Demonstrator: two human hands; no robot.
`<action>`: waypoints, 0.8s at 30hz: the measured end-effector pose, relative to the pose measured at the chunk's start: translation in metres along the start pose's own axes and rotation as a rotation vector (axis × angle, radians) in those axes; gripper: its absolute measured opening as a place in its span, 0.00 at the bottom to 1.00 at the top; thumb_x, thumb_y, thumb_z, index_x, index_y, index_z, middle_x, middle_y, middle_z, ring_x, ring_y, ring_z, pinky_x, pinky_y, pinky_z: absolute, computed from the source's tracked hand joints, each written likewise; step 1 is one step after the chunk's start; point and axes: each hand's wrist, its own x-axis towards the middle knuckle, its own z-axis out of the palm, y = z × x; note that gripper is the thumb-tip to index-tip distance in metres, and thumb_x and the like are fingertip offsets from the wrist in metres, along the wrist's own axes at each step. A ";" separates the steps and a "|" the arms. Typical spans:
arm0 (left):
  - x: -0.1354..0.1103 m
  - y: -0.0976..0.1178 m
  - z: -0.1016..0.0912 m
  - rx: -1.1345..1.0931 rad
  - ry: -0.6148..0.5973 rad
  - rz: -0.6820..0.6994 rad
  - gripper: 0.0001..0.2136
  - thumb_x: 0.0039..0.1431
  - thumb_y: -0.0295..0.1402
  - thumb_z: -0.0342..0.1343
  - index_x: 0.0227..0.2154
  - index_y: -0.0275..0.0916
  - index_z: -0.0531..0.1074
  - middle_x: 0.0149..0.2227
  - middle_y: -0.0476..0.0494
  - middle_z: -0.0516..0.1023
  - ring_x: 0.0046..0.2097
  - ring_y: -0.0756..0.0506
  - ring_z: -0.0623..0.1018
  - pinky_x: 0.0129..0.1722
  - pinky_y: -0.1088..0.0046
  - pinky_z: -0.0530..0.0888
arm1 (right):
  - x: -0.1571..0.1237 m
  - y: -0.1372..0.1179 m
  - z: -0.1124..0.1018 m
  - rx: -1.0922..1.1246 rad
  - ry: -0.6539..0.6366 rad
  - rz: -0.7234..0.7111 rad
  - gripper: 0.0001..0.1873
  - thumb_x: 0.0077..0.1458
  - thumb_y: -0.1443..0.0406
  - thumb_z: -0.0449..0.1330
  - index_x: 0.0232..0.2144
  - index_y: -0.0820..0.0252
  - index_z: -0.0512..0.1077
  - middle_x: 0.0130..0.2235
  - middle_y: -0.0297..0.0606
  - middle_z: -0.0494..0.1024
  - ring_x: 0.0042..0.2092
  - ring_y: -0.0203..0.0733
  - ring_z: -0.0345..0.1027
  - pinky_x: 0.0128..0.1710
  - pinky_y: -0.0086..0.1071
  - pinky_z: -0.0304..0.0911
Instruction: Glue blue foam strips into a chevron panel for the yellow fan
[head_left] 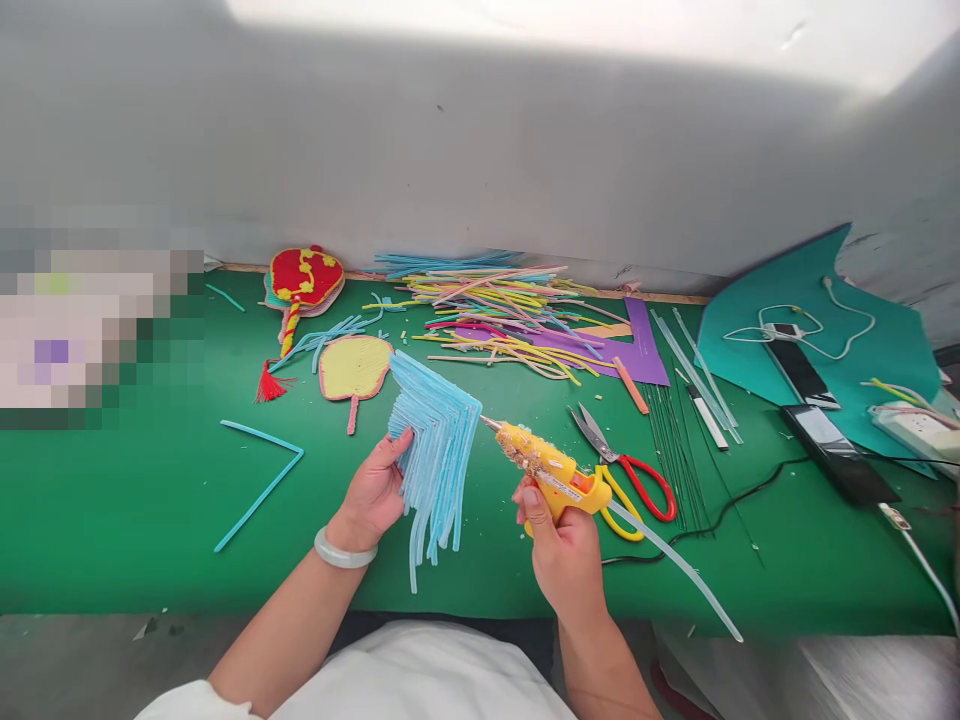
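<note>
Strips (439,430) are pinched by the left hand (375,487). At right, a glue gun (551,465) is clasped by the right hand (568,555).

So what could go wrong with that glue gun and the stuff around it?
The yellow glue gun points at the bent blue strips in the left hand; if it's hot, a slip might burn that hand. The scissors lie open near the right hand, so a careless reach could nick it. The black cord on the green table might snag.
</note>
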 end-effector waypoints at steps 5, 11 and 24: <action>0.000 0.001 0.002 -0.012 0.036 -0.008 0.07 0.55 0.30 0.65 0.37 0.37 0.77 0.41 0.44 0.84 0.49 0.40 0.81 0.55 0.63 0.76 | 0.000 0.000 0.000 -0.020 0.009 -0.016 0.24 0.57 0.44 0.58 0.27 0.59 0.72 0.23 0.33 0.67 0.26 0.37 0.59 0.22 0.29 0.57; 0.000 0.002 0.002 -0.026 0.019 -0.008 0.07 0.56 0.30 0.64 0.38 0.38 0.77 0.40 0.45 0.84 0.48 0.41 0.82 0.54 0.64 0.77 | -0.002 0.002 -0.001 -0.030 -0.011 0.002 0.24 0.57 0.44 0.57 0.29 0.59 0.73 0.22 0.33 0.66 0.26 0.37 0.58 0.22 0.29 0.57; 0.001 0.003 -0.003 -0.013 -0.016 0.006 0.09 0.56 0.31 0.64 0.41 0.38 0.77 0.42 0.45 0.84 0.48 0.41 0.82 0.53 0.65 0.77 | -0.005 0.003 -0.001 -0.042 -0.031 0.029 0.24 0.56 0.44 0.58 0.28 0.58 0.73 0.23 0.34 0.67 0.26 0.38 0.60 0.22 0.30 0.56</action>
